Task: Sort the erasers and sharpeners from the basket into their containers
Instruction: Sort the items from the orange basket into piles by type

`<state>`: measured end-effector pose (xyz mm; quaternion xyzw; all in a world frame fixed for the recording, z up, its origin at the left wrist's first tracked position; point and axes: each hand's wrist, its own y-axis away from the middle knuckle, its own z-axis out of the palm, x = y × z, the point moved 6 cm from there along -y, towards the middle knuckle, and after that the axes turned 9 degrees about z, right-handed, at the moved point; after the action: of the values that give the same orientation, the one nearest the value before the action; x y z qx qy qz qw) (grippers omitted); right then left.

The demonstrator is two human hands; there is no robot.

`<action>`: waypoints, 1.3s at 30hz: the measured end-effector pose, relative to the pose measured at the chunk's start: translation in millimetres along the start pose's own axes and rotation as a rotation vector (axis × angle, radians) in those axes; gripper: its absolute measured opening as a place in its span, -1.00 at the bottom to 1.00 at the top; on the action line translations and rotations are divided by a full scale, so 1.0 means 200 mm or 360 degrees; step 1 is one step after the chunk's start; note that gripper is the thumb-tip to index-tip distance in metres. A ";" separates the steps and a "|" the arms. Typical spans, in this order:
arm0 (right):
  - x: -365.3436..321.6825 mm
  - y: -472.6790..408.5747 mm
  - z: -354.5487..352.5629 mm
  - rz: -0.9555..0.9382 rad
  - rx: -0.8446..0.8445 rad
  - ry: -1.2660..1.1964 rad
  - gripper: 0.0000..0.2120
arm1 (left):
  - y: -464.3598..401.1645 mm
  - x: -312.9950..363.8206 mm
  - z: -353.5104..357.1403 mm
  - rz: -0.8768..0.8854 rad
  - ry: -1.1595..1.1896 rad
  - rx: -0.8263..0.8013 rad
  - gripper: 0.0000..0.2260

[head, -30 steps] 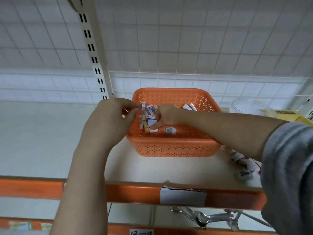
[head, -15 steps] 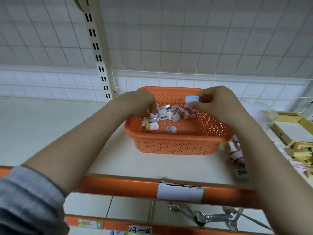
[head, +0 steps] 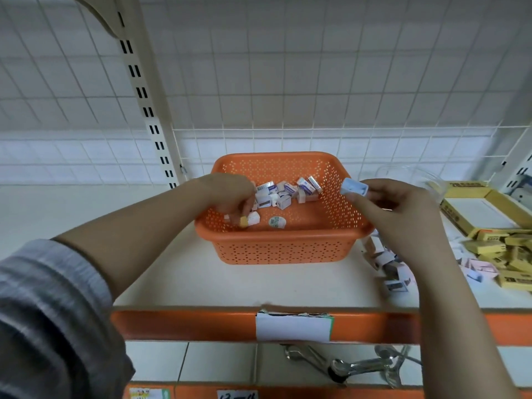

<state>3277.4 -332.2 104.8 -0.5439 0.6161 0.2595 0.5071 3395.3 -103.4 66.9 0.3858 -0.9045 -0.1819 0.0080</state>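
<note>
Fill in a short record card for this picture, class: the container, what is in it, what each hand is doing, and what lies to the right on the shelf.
Container: orange basket on a white shelf
Contents: small boxed items
Left hand: inside the basket, fingers curled among the items
Right hand: pinches a pale blue block above the basket's right rim
Right of basket: loose white boxes, yellow boxes

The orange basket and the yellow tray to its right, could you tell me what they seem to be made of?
The orange basket looks like moulded plastic, slightly glossy: uniform colour, rounded rim, regular rows of small holes. The yellow tray looks like matt printed cardboard: flat folded walls, sharp corners, dark print on the rim. Neither is certain from looks alone.
</note>
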 end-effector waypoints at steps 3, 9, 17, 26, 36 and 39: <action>0.00 0.01 -0.01 0.0007 0.0007 -0.0005 -0.87 | 0.03 0.00 -0.03 -0.0026 0.0134 0.0168 -0.84; 0.00 0.03 -0.01 0.0007 0.0063 0.0028 -0.86 | 0.16 0.08 -0.20 -0.0008 0.0446 0.0785 -0.88; 0.04 0.09 -0.16 0.0080 0.0319 0.0094 -0.92 | 0.30 0.27 -0.26 0.0030 0.1240 0.1480 -0.90; 0.24 0.18 -0.48 0.0290 0.0544 0.0287 -0.81 | 0.20 0.52 -0.36 0.0279 0.1180 0.1609 -0.86; 0.48 -0.04 -0.76 0.0268 0.0335 0.0537 -0.71 | 0.03 0.91 -0.39 0.0003 0.1414 0.1663 -0.86; 0.53 -0.14 -0.69 0.0270 0.0020 0.0672 -0.82 | 0.00 1.02 -0.36 -0.0184 0.1444 0.1737 -0.86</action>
<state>3268.5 -502.7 64.4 -0.5291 0.7539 0.1777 0.3466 3262.3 -269.5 108.7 0.4196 -0.7520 0.4754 0.1798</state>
